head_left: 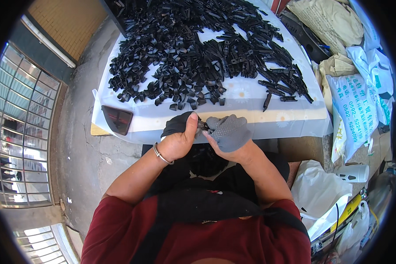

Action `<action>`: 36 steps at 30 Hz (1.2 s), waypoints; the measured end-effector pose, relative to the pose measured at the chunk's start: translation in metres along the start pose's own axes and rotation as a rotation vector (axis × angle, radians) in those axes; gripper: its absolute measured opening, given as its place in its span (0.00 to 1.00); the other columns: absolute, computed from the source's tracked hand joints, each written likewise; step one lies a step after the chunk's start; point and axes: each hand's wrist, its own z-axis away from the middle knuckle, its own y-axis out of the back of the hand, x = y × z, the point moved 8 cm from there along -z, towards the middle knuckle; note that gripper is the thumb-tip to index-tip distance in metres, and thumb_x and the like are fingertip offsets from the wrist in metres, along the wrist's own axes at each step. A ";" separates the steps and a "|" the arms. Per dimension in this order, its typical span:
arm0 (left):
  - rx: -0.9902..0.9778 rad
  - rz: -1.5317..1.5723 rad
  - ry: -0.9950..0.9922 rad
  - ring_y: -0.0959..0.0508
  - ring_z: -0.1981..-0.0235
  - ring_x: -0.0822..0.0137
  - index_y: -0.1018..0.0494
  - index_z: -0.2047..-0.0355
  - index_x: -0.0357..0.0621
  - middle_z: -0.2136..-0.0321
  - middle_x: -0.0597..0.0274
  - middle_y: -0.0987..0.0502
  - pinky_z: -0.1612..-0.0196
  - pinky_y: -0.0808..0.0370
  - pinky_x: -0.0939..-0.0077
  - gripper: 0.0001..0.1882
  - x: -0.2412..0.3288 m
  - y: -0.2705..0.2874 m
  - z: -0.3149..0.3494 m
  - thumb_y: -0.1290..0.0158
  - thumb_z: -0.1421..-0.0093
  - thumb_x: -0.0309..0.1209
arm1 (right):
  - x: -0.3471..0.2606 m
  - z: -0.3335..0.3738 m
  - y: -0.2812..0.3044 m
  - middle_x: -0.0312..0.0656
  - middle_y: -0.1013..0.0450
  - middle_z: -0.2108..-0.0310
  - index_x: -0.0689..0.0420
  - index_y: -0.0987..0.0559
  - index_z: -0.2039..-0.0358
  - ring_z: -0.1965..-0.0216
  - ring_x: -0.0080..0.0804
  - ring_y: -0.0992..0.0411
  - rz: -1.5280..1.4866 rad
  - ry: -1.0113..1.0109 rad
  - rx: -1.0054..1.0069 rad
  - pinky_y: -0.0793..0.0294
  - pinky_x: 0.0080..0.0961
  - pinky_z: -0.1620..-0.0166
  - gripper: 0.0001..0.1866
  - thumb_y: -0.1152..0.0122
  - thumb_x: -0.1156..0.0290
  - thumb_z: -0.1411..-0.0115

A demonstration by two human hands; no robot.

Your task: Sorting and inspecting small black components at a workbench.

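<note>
While the big heap of black clips (198, 53) sprawls over the white-covered surface (246, 119) in the upper half of the frame, both hands meet just below its near edge, at centre. The left hand (178, 141) — bare, a bangle (162, 155) at the wrist — has its grip pinched together on a small black part (203, 126), thumb pressed on top, seemingly to steady it. The right hand (231, 134), in a grey dotted glove, is closed on the same part from the other side, likely for friction. A dark tray (117, 119) sits at the surface's left corner; sacks (356, 110) crowd the right edge.
</note>
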 end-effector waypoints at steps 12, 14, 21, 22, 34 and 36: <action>-0.479 -0.441 0.027 0.28 0.70 0.47 0.29 0.73 0.37 0.75 0.45 0.27 0.66 0.32 0.61 0.25 -0.012 -0.012 0.006 0.64 0.39 0.48 | 0.027 0.001 0.026 0.45 0.28 0.67 0.57 0.25 0.68 0.66 0.44 0.30 0.122 -0.070 -0.072 0.32 0.35 0.63 0.10 0.46 0.66 0.49; -0.237 -0.499 -0.013 0.26 0.69 0.50 0.28 0.69 0.37 0.72 0.47 0.26 0.65 0.30 0.63 0.25 -0.021 0.003 0.000 0.60 0.42 0.50 | 0.057 0.004 0.068 0.45 0.28 0.67 0.56 0.24 0.69 0.66 0.45 0.30 0.485 -0.228 0.075 0.31 0.36 0.62 0.09 0.46 0.70 0.52; 0.019 -0.657 -0.141 0.25 0.70 0.54 0.29 0.63 0.45 0.71 0.52 0.26 0.67 0.28 0.65 0.12 -0.017 -0.001 -0.038 0.53 0.46 0.34 | 0.108 0.013 0.070 0.46 0.31 0.61 0.52 0.23 0.70 0.62 0.43 0.31 0.724 -0.357 0.097 0.32 0.36 0.59 0.10 0.46 0.74 0.56; -0.015 -0.707 -0.157 0.25 0.71 0.55 0.30 0.61 0.45 0.71 0.52 0.26 0.68 0.28 0.65 0.13 -0.018 -0.007 -0.040 0.52 0.47 0.32 | 0.104 0.010 0.068 0.47 0.32 0.59 0.52 0.23 0.70 0.62 0.43 0.31 0.715 -0.329 0.080 0.32 0.35 0.59 0.09 0.45 0.74 0.55; 0.077 -0.547 -0.159 0.26 0.67 0.53 0.31 0.62 0.44 0.69 0.51 0.27 0.64 0.29 0.64 0.12 -0.022 0.001 -0.020 0.53 0.49 0.29 | 0.032 -0.007 0.018 0.45 0.26 0.67 0.55 0.24 0.62 0.66 0.41 0.29 -0.182 -0.067 0.138 0.30 0.30 0.63 0.11 0.45 0.67 0.45; 0.104 -0.458 -0.158 0.26 0.65 0.52 0.32 0.61 0.43 0.67 0.50 0.27 0.63 0.29 0.64 0.14 -0.013 0.009 -0.015 0.53 0.49 0.29 | 0.026 -0.008 0.011 0.45 0.27 0.66 0.54 0.25 0.60 0.65 0.42 0.29 -0.172 -0.114 0.063 0.31 0.31 0.62 0.12 0.44 0.68 0.46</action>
